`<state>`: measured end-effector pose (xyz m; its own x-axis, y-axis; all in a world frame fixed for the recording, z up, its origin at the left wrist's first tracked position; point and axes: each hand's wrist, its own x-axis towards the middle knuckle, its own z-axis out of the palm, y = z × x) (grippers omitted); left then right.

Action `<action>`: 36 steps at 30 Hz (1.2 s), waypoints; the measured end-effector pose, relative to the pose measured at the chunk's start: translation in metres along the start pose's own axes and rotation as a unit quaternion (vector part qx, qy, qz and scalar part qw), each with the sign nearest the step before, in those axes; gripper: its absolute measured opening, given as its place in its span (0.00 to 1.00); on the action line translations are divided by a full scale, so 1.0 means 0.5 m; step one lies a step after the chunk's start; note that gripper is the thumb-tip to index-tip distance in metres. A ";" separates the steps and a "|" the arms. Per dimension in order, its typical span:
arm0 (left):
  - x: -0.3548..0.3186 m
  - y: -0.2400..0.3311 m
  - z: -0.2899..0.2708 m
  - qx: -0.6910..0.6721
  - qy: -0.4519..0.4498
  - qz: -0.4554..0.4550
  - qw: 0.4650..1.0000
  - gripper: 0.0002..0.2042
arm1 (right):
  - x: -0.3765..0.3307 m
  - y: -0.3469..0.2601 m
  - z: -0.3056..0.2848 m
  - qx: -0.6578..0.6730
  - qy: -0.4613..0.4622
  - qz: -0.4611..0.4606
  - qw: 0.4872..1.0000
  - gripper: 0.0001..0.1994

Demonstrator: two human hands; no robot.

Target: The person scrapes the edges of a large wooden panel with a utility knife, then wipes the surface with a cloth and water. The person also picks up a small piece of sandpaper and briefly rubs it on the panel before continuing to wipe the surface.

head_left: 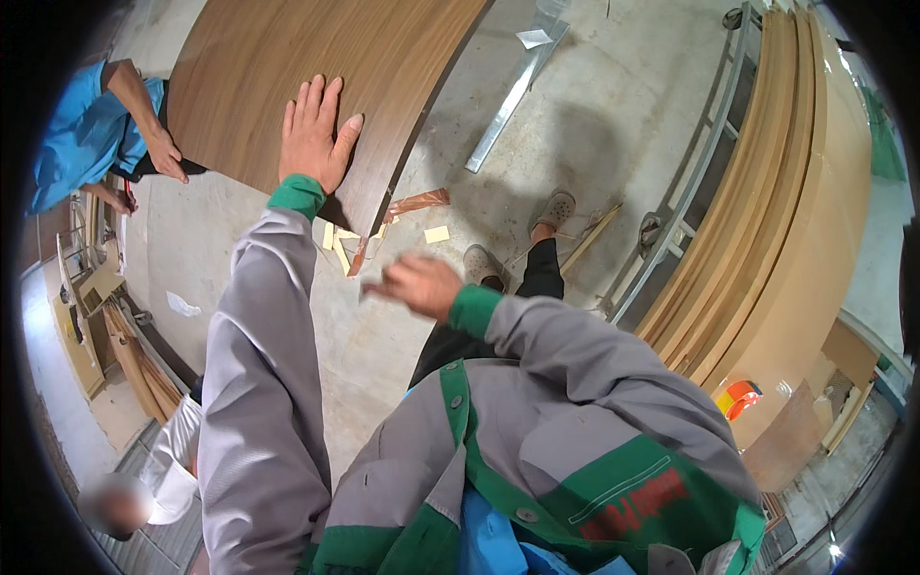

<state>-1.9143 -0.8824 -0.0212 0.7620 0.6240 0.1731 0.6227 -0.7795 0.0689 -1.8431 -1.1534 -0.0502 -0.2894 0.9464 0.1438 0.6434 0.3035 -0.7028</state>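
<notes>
My left hand [319,137] lies flat on the face of a brown wood-grain board [316,48], palm down with the fingers stretched out and the thumb apart. Close to the board's near corner, my right hand [417,286] is smeared by motion. Its fingers point left, and whether anything is in them I cannot make out. Beneath the corner, strips of brown edging [419,202] and small pale yellow pieces [437,234] lie on the concrete floor.
At the far left a co-worker in a blue shirt [67,134] has a hand [167,157] beside the board's edge. Tall boards [795,192] lean on a metal-framed cart [704,182] at right, an orange tape roll [738,399] near them. A metal channel [508,110] lies ahead. Another person [177,450] is lower left.
</notes>
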 end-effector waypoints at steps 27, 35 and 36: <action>-0.003 -0.008 0.013 -0.004 0.033 -0.003 0.999 0.35 | 0.054 0.027 0.010 -0.043 0.169 0.056 0.983 0.22; -0.013 0.017 -0.027 -0.042 0.014 -0.036 0.998 0.35 | -0.047 -0.028 0.076 0.588 0.243 0.360 0.682 0.11; -0.014 0.023 -0.030 -0.067 0.000 -0.036 0.997 0.35 | -0.031 -0.003 0.038 0.663 0.240 0.403 0.584 0.08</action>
<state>-1.9151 -0.8965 -0.0069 0.7163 0.6783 0.1635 0.6464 -0.7334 0.2108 -1.8529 -1.1707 -0.0646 0.1653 0.7421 -0.6495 -0.7713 -0.3132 -0.5541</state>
